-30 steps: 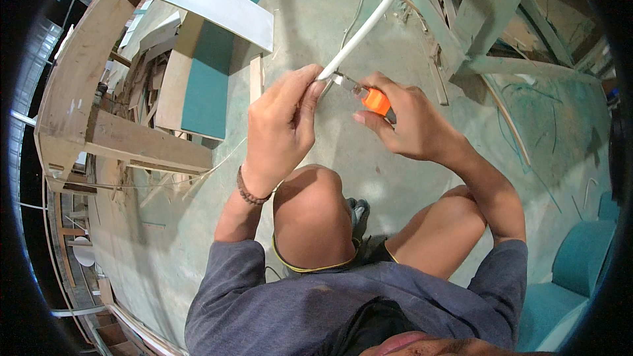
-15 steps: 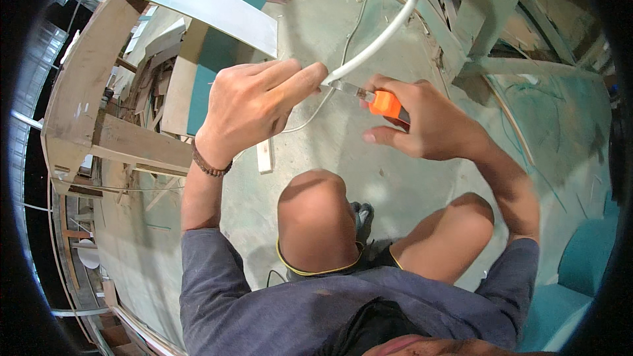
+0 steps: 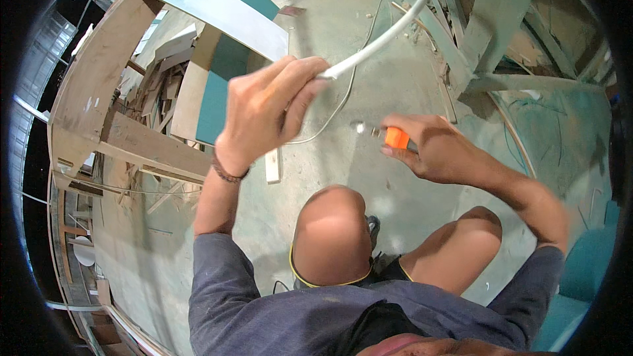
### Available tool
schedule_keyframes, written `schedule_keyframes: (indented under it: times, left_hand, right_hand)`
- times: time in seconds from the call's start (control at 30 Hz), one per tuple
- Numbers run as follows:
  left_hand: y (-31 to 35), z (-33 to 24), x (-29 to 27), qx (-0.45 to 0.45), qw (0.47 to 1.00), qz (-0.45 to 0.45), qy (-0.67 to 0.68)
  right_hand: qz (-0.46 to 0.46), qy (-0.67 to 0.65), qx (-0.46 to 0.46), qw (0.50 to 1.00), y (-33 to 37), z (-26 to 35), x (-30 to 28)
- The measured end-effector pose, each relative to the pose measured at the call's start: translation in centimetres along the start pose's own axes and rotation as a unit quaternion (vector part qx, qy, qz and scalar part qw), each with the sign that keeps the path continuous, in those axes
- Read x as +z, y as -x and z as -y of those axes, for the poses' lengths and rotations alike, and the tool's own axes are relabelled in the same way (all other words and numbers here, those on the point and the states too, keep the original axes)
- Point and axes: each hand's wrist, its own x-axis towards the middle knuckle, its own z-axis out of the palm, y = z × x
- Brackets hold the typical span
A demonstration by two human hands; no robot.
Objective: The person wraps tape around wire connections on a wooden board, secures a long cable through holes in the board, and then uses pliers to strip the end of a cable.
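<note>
My left hand (image 3: 267,102) is closed on the end of a long white flexible tube or strip (image 3: 389,36), which curves up and away to the top of the view. I cannot tell whether it is hollow. An orange utility knife (image 3: 396,138) sits in my right hand (image 3: 445,148), gripped between thumb and fingers. Its metal blade is out, pointing left and blurred, below the white length and apart from it. My left fingers hide the tip of the white length.
Wooden frames with a pale blue-white panel (image 3: 204,6) stand at the left, scraps behind them. A green-painted wooden frame (image 3: 488,33) rises at the right. A thin cable (image 3: 347,89) and a short wood strip (image 3: 273,166) lie on the concrete floor. Teal upholstery (image 3: 587,264) is at lower right.
The knife blade was at the end of the white length by my left fingers. My right hand has drawn the knife down and right, away from it. My left hand keeps its hold.
</note>
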Motion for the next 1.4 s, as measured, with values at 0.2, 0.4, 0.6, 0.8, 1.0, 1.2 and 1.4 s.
schedule_keyframes:
  times: [0.2,0.4,0.6,0.8,1.0,1.2,1.4]
  left_hand:
    - [1.3,-1.1,2.6,0.022,0.984,-0.143,-0.109]
    - [1.5,-2.8,4.7,-0.163,0.964,-0.206,0.029]
    - [1.4,-4.8,6.2,-0.260,0.910,-0.228,0.228]
    - [1.4,-5.8,6.6,-0.304,0.888,-0.228,0.259]
    - [1.2,-6.2,7.4,-0.308,0.900,-0.235,0.200]
    - [1.1,-6.2,7.4,-0.305,0.909,-0.217,0.186]
    - [1.5,-5.5,7.5,-0.317,0.902,-0.152,0.248]
  right_hand:
    - [-0.140,0.017,-0.010,0.990,-1.1,1.5,0.6]
    - [-0.235,-0.009,-0.035,0.971,-3.3,2.6,1.1]
    - [-0.279,0.077,-0.027,0.957,-3.5,3.8,1.2]
    - [-0.325,0.137,-0.051,0.934,-3.3,3.3,1.6]
    - [-0.329,0.173,-0.034,0.928,-2.8,3.2,1.5]
    - [-0.271,0.088,-0.061,0.957,-3.0,1.8,1.5]
    - [-0.238,-0.006,-0.086,0.967,-3.3,-0.3,1.4]
